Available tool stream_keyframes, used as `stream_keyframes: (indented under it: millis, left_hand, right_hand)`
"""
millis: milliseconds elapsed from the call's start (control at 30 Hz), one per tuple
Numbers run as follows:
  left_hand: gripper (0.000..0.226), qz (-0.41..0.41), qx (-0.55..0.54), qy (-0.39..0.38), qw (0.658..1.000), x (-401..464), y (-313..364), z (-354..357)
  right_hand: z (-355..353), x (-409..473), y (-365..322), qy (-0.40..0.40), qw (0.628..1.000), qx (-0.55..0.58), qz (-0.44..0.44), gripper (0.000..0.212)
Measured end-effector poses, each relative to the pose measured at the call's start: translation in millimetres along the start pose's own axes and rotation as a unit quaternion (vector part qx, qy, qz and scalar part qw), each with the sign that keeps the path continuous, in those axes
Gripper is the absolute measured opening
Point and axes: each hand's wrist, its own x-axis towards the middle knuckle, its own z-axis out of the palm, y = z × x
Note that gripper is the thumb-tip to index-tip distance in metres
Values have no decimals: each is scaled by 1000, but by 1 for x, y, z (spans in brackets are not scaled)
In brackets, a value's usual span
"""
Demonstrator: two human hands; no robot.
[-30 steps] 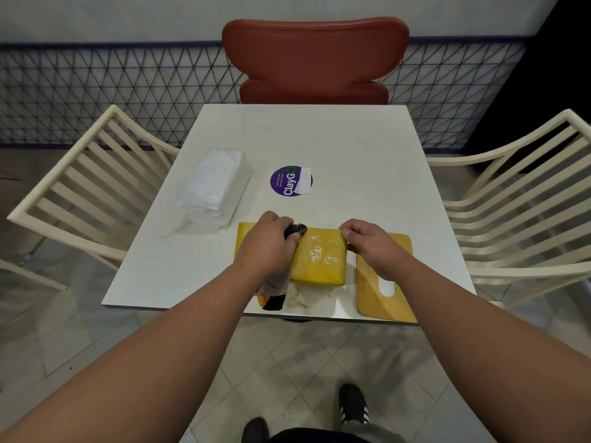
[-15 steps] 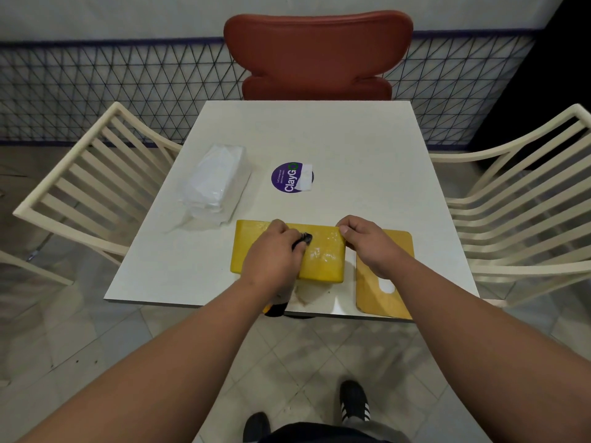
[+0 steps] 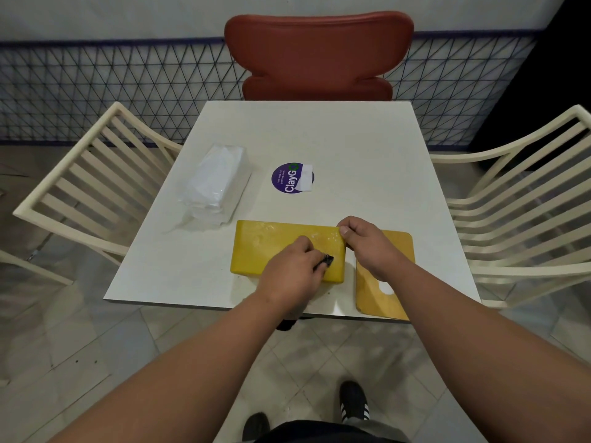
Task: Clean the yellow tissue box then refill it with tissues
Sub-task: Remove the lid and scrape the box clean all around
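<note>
The yellow tissue box (image 3: 265,247) lies flat near the table's front edge, its top wet and shiny. My left hand (image 3: 292,273) presses a dark cloth (image 3: 326,260) onto the box's right half; most of the cloth is hidden under the hand. My right hand (image 3: 364,244) pinches the box's far right corner and holds it. The box's yellow lid (image 3: 380,298), with a white oval slot, lies flat just right of the box, partly under my right forearm. A clear plastic pack of white tissues (image 3: 217,183) rests on the table's left side.
A round purple sticker (image 3: 289,179) marks the white table (image 3: 351,148). A red chair (image 3: 319,55) stands at the far side, a cream slatted chair (image 3: 80,193) at the left, and another cream slatted chair (image 3: 524,203) at the right. My shoes show on the tiled floor below.
My left hand has slid the cloth from the box's left-middle toward its right front. The right hand has kept its hold on the far right corner.
</note>
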Motion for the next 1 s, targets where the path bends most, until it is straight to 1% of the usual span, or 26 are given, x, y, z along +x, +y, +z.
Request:
stream_keyframes:
  millis: [67, 167, 200, 267, 400, 467, 567, 633, 700, 800, 833, 900, 1000]
  left_hand:
    - [30, -13, 0, 8, 1000, 5, -7, -4]
    - [28, -89, -6, 43, 995, 12, -25, -12]
    - [28, -102, -3, 55, 993, 12, -26, -11]
    - [28, -86, -7, 63, 994, 9, -16, -6]
    - [26, 18, -8, 22, 1000, 0, 11, 8]
    - [26, 10, -7, 27, 1000, 2, 8, 5]
    - [26, -51, -10, 56, 997, 5, -10, -2]
    - [26, -68, -8, 71, 995, 5, -12, -1]
    - [24, -45, -17, 64, 997, 3, -1, 3]
    - [25, 15, -5, 33, 999, 3, 12, 8]
    - [26, 18, -1, 36, 999, 6, 11, 7]
    - [26, -19, -8, 59, 998, 12, 0, -1]
    - [27, -118, -14, 90, 989, 20, -19, -13]
  right_hand:
    - [-1, 1, 1, -4, 1000, -6, 0, 20]
    - [-1, 0, 2, -8, 1000, -7, 1, 19]
    - [-1, 0, 2, -7, 1000, -9, 1, 20]
    - [0, -1, 1, -2, 1000, -15, -4, 20]
    - [0, -3, -4, -2, 1000, -25, -11, 21]
    - [-1, -4, -7, -3, 999, -30, -10, 22]
    - [-1, -5, -10, -8, 999, -40, -11, 22]
    - [-1, -6, -10, -9, 999, -43, -11, 22]
    - [-1, -6, -10, -9, 999, -39, -12, 22]
    - [-2, -9, -13, -14, 999, -50, -17, 22]
    - [-3, -9, -14, -16, 998, -54, -19, 22]
    - [-3, -10, -15, -21, 998, -56, -20, 22]
    - [-4, -12, -17, -27, 998, -62, -16, 22]
